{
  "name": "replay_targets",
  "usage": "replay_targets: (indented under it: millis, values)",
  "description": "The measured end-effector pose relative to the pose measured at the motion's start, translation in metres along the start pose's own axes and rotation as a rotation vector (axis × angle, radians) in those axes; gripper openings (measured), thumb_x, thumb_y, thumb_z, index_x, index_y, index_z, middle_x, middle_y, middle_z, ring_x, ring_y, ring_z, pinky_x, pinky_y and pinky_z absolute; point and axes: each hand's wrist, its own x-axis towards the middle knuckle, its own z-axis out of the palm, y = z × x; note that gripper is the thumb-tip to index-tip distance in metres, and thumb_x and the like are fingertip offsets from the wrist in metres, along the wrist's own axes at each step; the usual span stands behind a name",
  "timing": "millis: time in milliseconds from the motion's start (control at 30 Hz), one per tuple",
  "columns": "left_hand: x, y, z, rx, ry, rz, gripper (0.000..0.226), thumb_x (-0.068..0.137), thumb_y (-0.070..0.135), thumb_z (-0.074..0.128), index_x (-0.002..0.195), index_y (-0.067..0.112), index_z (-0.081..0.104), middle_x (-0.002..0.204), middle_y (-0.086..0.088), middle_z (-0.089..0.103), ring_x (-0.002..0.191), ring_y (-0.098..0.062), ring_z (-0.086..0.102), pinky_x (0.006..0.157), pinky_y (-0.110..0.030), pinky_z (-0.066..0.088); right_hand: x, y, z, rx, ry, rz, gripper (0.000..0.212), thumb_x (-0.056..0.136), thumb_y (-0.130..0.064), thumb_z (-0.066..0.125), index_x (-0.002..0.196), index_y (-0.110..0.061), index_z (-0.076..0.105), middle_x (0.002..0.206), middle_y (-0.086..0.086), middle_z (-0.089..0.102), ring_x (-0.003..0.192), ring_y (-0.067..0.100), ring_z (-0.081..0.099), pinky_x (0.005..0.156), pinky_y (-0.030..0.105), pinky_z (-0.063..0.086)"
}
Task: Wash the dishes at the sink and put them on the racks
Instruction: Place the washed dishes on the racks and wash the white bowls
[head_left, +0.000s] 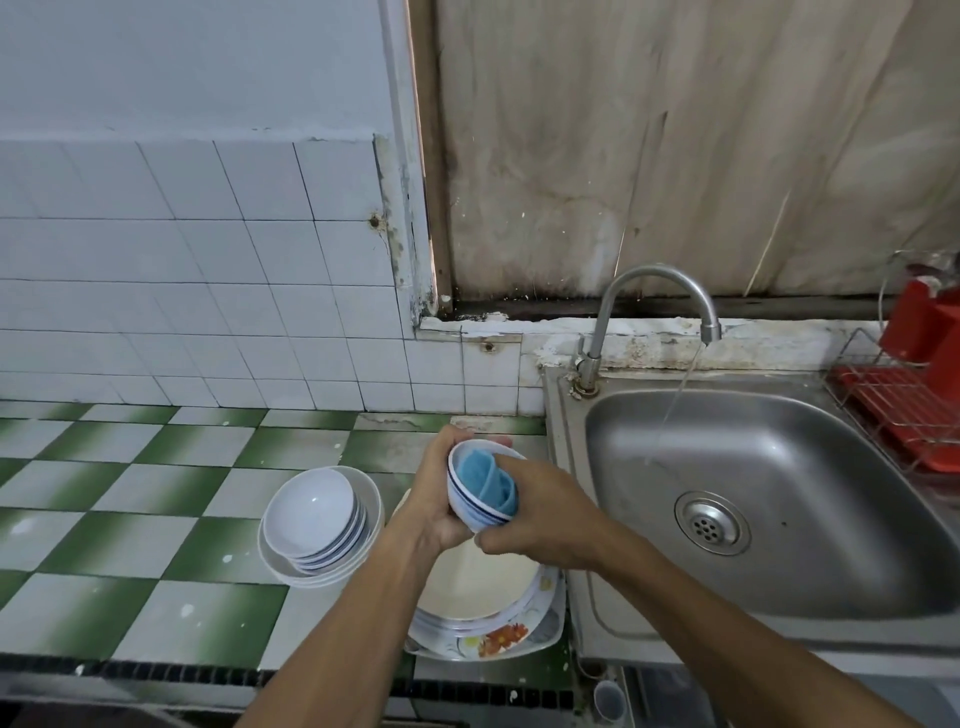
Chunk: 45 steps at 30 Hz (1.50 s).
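My left hand cups a small white bowl with blue rim lines from behind, tilted toward me over the counter. My right hand grips the bowl's right edge and presses a blue cloth inside it. Below the hands lies a stack of plates, the lowest with a flower pattern. Left of them stands a pile of white bowls. The steel sink is to the right, with a thin stream of water running from the tap.
A red wire dish rack stands at the sink's right edge. The counter has green and white tiles. White wall tiles rise behind it.
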Motion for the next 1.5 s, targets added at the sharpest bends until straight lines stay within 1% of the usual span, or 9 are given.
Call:
replay_targets:
  millis: [200, 333, 500, 600, 733, 900, 1067, 1300, 1500]
  values:
    - [0.0, 0.003, 0.001, -0.06, -0.089, -0.05, 0.052, 0.093, 0.045, 0.048, 0.11, 0.004, 0.074, 0.106, -0.018, 0.071, 0.095, -0.034, 0.068, 0.092, -0.045, 0.053, 0.004, -0.006, -0.025, 0.683, 0.092, 0.048, 0.038, 0.07, -0.005, 0.088, 0.1, -0.017, 0.067, 0.09, 0.0, 0.074, 0.086, 0.017, 0.072, 0.077, 0.034, 0.061]
    - [-0.003, -0.007, 0.006, -0.089, 0.001, 0.055, 0.045, 0.096, 0.046, 0.054, 0.119, 0.011, 0.071, 0.121, -0.016, 0.071, 0.106, -0.036, 0.069, 0.092, -0.049, 0.055, 0.017, 0.002, -0.021, 1.145, 0.335, 0.295, 0.043, 0.062, -0.031, 0.093, 0.092, -0.016, 0.066, 0.09, 0.007, 0.072, 0.083, 0.025, 0.069, 0.077, 0.042, 0.056]
    - [0.01, -0.013, 0.014, -0.323, 0.2, 0.071, 0.03, 0.098, 0.029, 0.051, 0.116, 0.012, 0.069, 0.111, -0.016, 0.073, 0.099, -0.039, 0.068, 0.064, -0.049, 0.062, 0.012, 0.015, 0.026, 0.645, 0.955, 0.268, 0.04, 0.089, -0.063, 0.061, 0.104, -0.027, 0.059, 0.099, -0.005, 0.068, 0.09, 0.013, 0.066, 0.078, 0.041, 0.058]
    - [0.017, -0.015, 0.019, -0.413, 0.301, 0.091, 0.046, 0.095, 0.03, 0.046, 0.131, 0.006, 0.062, 0.12, -0.022, 0.07, 0.105, -0.042, 0.068, 0.073, -0.056, 0.061, -0.001, 0.021, 0.065, 0.114, 0.858, -0.007, 0.05, 0.105, -0.055, 0.031, 0.135, -0.021, 0.053, 0.146, 0.008, 0.046, 0.136, 0.024, 0.046, 0.11, 0.051, 0.043]
    - [-0.003, -0.023, 0.014, -0.103, 0.143, 0.17, 0.038, 0.105, 0.048, 0.04, 0.102, 0.019, 0.064, 0.087, 0.001, 0.073, 0.067, -0.009, 0.073, 0.057, -0.021, 0.059, 0.003, 0.028, 0.068, -0.399, 0.652, -0.412, 0.051, 0.111, -0.035, 0.021, 0.151, -0.012, 0.042, 0.162, 0.013, 0.032, 0.153, 0.028, 0.023, 0.124, 0.052, 0.017]
    - [-0.018, -0.001, 0.02, 0.287, 0.139, 0.418, 0.031, 0.105, 0.026, 0.052, 0.091, 0.006, 0.071, 0.086, -0.012, 0.075, 0.08, -0.028, 0.071, 0.071, -0.034, 0.058, 0.016, 0.015, 0.011, -0.212, 0.49, -0.181, 0.049, 0.103, -0.038, 0.038, 0.148, -0.023, 0.05, 0.144, -0.005, 0.057, 0.13, 0.01, 0.051, 0.108, 0.028, 0.039]
    - [-0.01, 0.008, 0.021, -0.135, 0.234, 0.177, 0.04, 0.099, 0.041, 0.053, 0.116, 0.008, 0.067, 0.112, -0.017, 0.072, 0.103, -0.04, 0.067, 0.084, -0.05, 0.056, 0.024, 0.014, -0.012, 0.768, 0.537, 0.208, 0.033, 0.105, -0.033, 0.039, 0.11, -0.021, 0.07, 0.099, -0.006, 0.071, 0.094, 0.013, 0.062, 0.072, 0.019, 0.049]
    - [0.012, -0.015, 0.027, -0.253, 0.339, 0.185, 0.046, 0.095, 0.037, 0.046, 0.122, 0.003, 0.064, 0.118, -0.02, 0.069, 0.1, -0.035, 0.07, 0.086, -0.045, 0.058, 0.001, 0.004, 0.052, -0.256, 0.757, -0.155, 0.054, 0.108, -0.039, 0.02, 0.157, -0.02, 0.034, 0.167, 0.004, 0.021, 0.156, 0.022, 0.012, 0.126, 0.043, 0.004]
    - [-0.007, 0.001, 0.048, 0.057, 0.092, 0.37, 0.032, 0.107, 0.015, 0.038, 0.107, 0.004, 0.068, 0.105, -0.015, 0.074, 0.092, -0.022, 0.073, 0.084, -0.034, 0.057, 0.012, 0.006, 0.004, -0.504, 0.538, -0.236, 0.053, 0.108, -0.039, 0.023, 0.145, -0.017, 0.054, 0.151, 0.007, 0.051, 0.142, 0.023, 0.044, 0.116, 0.045, 0.033]
